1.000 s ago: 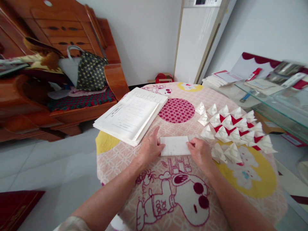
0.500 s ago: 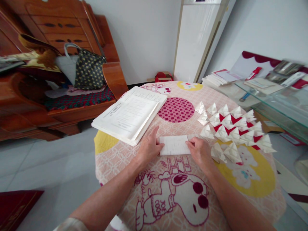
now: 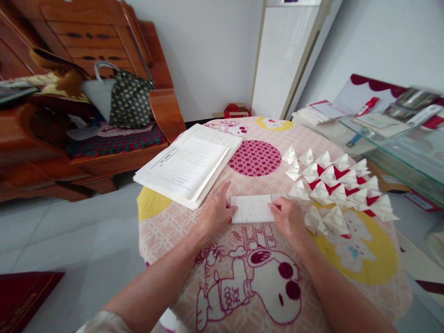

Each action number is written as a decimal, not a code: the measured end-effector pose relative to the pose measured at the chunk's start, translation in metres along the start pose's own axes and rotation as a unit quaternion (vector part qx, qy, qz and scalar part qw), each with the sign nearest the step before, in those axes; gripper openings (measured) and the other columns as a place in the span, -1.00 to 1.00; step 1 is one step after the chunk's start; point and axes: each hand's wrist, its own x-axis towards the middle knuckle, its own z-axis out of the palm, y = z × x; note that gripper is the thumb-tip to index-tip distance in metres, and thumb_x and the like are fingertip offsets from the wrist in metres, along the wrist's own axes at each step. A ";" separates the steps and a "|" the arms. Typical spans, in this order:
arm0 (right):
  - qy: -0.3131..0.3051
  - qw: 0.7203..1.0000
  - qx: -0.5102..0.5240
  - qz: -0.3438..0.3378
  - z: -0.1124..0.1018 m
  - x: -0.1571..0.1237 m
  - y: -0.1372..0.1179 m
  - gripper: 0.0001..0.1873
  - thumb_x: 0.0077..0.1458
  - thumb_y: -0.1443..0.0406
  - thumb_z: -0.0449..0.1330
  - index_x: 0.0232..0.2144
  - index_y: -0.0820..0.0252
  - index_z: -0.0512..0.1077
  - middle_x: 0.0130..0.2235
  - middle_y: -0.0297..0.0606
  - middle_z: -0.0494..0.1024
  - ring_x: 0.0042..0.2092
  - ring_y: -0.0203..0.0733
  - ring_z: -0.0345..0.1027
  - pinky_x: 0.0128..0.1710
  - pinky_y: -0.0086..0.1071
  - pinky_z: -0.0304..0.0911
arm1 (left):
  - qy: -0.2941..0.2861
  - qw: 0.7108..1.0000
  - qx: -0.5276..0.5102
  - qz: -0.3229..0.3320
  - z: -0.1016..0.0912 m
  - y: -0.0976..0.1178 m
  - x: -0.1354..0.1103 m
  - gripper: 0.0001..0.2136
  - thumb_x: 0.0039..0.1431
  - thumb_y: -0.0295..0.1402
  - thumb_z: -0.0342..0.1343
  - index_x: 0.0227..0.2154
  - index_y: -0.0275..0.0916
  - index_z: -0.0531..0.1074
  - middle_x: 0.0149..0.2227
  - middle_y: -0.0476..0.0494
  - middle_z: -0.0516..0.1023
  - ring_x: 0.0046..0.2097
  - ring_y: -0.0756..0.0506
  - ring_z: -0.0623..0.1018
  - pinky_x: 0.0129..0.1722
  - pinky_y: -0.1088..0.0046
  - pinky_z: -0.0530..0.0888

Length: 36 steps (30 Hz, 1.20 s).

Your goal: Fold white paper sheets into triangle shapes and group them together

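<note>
A folded white sheet of paper (image 3: 252, 209) lies flat on the patterned tablecloth (image 3: 249, 185) between my hands. My left hand (image 3: 218, 209) holds its left edge, thumb on top and index finger pointing away from me. At the right edge, my right hand (image 3: 287, 213) pinches the paper between thumb and curled fingers. Faint print shows through the sheet. Beyond my left hand rests a stack of printed sheets (image 3: 187, 162). Several folded paper pieces with pointed tips (image 3: 324, 192) stand in rows to the right of my right hand.
A glass-topped table (image 3: 391, 138) at the right bears a red marker (image 3: 367, 106), papers and metal containers. At the left is a wooden sofa (image 3: 164, 111) with a patterned bag (image 3: 130, 99). A tall white cabinet (image 3: 286, 60) stands behind the round table.
The view has shifted very slightly. Both hands keep the same hold on the folded paper, which has not visibly moved on the cloth.
</note>
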 end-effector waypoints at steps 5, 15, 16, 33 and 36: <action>-0.003 1.000 0.001 0.002 -0.001 0.000 0.000 -0.74 0.23 0.24 0.17 -0.42 0.23 0.56 -0.40 -0.10 0.63 -0.36 -0.14 0.40 -0.36 -0.32 0.00 | 0.001 1.000 -0.003 -0.002 0.000 -0.001 0.000 -0.25 0.08 -0.48 0.16 0.36 -0.31 0.09 -0.50 0.04 0.53 -0.41 -0.06 0.52 -0.28 0.43 0.42; 0.008 1.000 0.015 -0.008 0.002 0.001 0.003 -0.74 0.21 0.24 0.16 -0.44 0.22 0.56 -0.43 -0.13 0.60 -0.38 -0.15 0.36 -0.38 -0.33 -0.01 | 0.003 1.000 0.004 0.011 -0.001 -0.001 0.000 -0.29 0.09 -0.47 0.14 0.34 -0.31 0.12 -0.48 0.02 0.53 -0.37 -0.07 0.53 -0.23 0.40 0.44; 0.007 1.000 0.015 -0.007 0.002 0.001 0.002 -0.74 0.21 0.24 0.16 -0.44 0.22 0.56 -0.43 -0.13 0.60 -0.38 -0.14 0.36 -0.38 -0.33 -0.01 | 0.002 1.000 0.014 0.014 -0.001 0.000 0.000 -0.32 0.10 -0.47 0.14 0.32 -0.31 0.16 -0.47 0.02 0.53 -0.36 -0.07 0.54 -0.21 0.39 0.44; -0.002 0.999 0.040 0.013 -0.006 0.003 -0.004 -0.77 0.18 0.25 0.19 -0.47 0.21 0.53 -0.46 -0.20 0.57 -0.40 -0.20 0.33 -0.39 -0.36 0.00 | -0.160 0.942 0.014 0.294 0.000 -0.009 0.012 -0.57 0.25 -0.59 -0.02 0.08 -0.10 0.50 0.24 -0.21 0.42 0.23 -0.17 0.43 0.25 0.10 0.35; 0.001 0.999 0.039 0.004 -0.005 0.003 -0.003 -0.76 0.17 0.24 0.19 -0.49 0.20 0.52 -0.46 -0.20 0.57 -0.40 -0.19 0.34 -0.39 -0.36 0.01 | -0.175 0.922 0.029 0.345 -0.001 -0.007 0.013 -0.59 0.24 -0.61 -0.01 0.04 -0.12 0.53 0.18 -0.22 0.48 0.21 -0.15 0.46 0.25 0.09 0.35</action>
